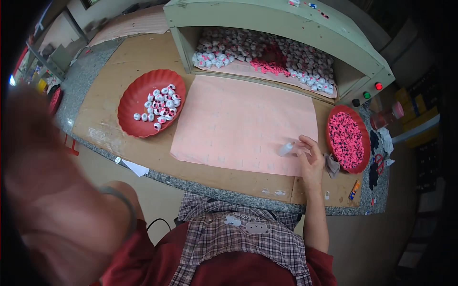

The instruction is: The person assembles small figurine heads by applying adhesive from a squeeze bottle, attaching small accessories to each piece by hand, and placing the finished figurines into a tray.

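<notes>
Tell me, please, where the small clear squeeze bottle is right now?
The squeeze bottle is in the right hand, at the right edge of the pink sheet, just left of the red dish of pink pieces.

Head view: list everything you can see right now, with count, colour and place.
Pink sheet: one, centre of table.
Left tray: one, red, holds white pieces, too many to count.
Right tray: one, red, heaped with pink pieces.
Cabinet: one, pale green, back of table, full of white and pink pieces.
Bottle: one, small, clear, on the sheet.
Scissors: one, red-handled, far right.
Right hand: on the bottle.
Left hand: raised near camera, blurred.
</notes>
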`<state>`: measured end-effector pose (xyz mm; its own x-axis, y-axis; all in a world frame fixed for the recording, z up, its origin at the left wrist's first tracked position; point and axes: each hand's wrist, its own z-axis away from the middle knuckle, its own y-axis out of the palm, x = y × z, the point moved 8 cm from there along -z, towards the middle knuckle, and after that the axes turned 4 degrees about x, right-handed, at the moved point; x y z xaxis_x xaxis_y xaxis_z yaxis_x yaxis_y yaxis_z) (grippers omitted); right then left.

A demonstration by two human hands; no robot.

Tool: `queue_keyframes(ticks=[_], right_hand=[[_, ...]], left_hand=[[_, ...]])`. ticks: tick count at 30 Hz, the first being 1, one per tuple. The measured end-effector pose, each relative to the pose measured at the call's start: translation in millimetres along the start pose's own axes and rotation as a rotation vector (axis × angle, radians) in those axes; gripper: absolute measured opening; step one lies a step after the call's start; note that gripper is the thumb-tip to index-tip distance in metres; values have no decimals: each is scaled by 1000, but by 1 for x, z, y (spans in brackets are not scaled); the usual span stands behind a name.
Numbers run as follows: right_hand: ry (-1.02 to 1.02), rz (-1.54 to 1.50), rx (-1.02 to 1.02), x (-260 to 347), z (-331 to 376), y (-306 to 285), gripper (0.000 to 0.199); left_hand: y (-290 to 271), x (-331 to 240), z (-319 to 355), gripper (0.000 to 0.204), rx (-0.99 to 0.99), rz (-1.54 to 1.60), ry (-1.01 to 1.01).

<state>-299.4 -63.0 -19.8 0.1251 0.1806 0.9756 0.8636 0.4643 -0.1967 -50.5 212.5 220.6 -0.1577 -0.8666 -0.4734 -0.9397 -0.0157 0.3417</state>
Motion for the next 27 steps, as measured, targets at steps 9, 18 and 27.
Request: queue_keyframes(ticks=[9,18,27], right_hand=[[-43,200,114,23,-16,36,50],[-172,418,291,34,-18,50,46],[-121,273,325,20,-23,53,36]], left_hand=[[14,-6,1,22,-5,-39,7],[-47,129,-85,28,-10,-460,-214],[-169,365,-76,26,457,-1514,-385]])
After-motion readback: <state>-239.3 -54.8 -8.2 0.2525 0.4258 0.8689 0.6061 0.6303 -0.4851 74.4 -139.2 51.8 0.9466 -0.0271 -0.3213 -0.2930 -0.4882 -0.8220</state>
